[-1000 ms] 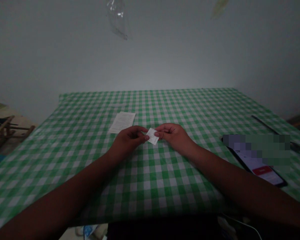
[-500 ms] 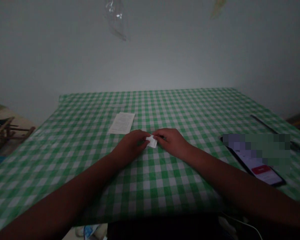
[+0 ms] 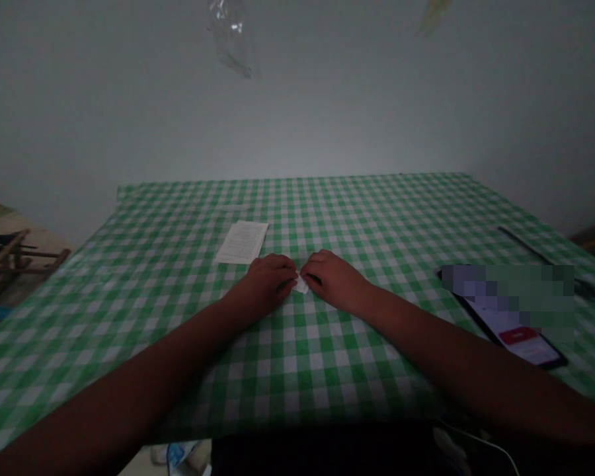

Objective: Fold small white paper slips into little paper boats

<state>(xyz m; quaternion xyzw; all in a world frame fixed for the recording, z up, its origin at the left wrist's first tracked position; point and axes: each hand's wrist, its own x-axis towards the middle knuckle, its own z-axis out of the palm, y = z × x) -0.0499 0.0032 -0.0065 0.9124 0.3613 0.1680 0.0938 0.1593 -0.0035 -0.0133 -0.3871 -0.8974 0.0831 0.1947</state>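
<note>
A small folded piece of white paper [image 3: 302, 285] with faint print is between my hands, just above or on the checked cloth. My left hand [image 3: 270, 281] pinches its left side with thumb and fingers. From the other side my right hand [image 3: 331, 277] grips the right edge, fingers curled and closed. Much of the paper is hidden behind the fingertips. Beyond my left hand, printed white sheets [image 3: 242, 242] lie flat in a small stack.
A green and white checked tablecloth [image 3: 297, 370] covers the table, which meets a grey wall. At right lie a phone [image 3: 518, 336], partly blurred out, and a thin dark rod-like object [image 3: 525, 245]. A clear plastic piece [image 3: 233, 36] hangs on the wall. Wooden furniture [image 3: 14, 258] stands at left.
The fingers have closed further over the small paper, and less of it shows. My right hand has shifted slightly left. The stacked sheets and phone lie as before.
</note>
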